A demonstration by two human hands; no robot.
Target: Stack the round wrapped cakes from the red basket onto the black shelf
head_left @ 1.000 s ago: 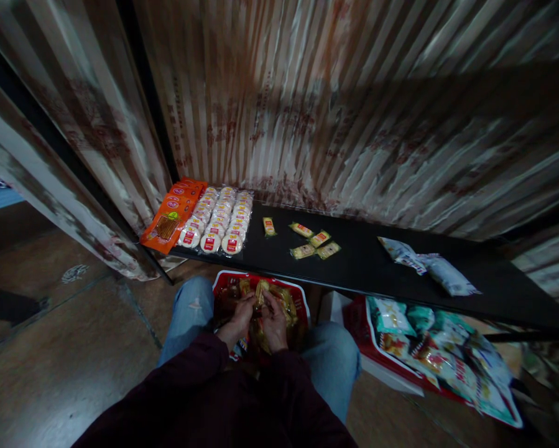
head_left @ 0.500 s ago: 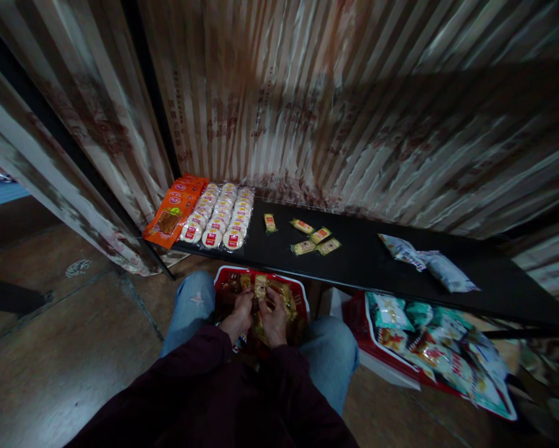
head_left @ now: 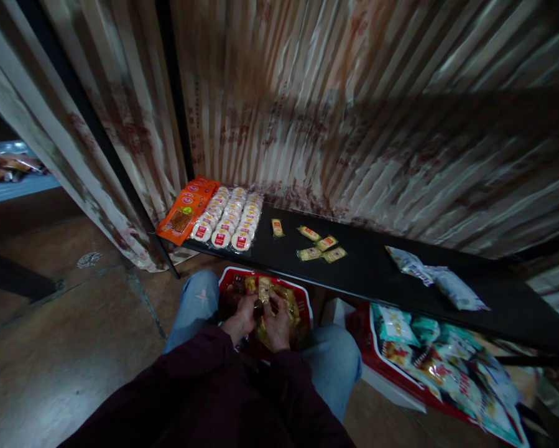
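Observation:
Both hands are close together over a red basket with a white rim (head_left: pixel 309 305), between my knees. My right hand (head_left: pixel 278 320) has its fingers curled around a small yellow-wrapped snack (head_left: pixel 264 290). Close beside it, my left hand (head_left: pixel 245 314) is closed, its fingertips near a small dark item that I cannot make out. More yellow packets (head_left: pixel 292 303) lie in the basket. On the black shelf (head_left: pixel 354 267) ahead, a single yellow packet (head_left: pixel 277 228) lies apart from a loose group of several more (head_left: pixel 326 243).
White round snacks in rows (head_left: pixel 227 219) and orange packets (head_left: pixel 188 210) sit at the shelf's left end. Silver-white bags (head_left: pixel 454 287) lie toward its right. A second red basket (head_left: pixel 400 373) with green and white bags stands under the shelf. Dark posts rise at left.
The view has shifted, so the shelf and basket sit slightly further right and lower. The hands have drawn closer together, and a small dark item shows between them.

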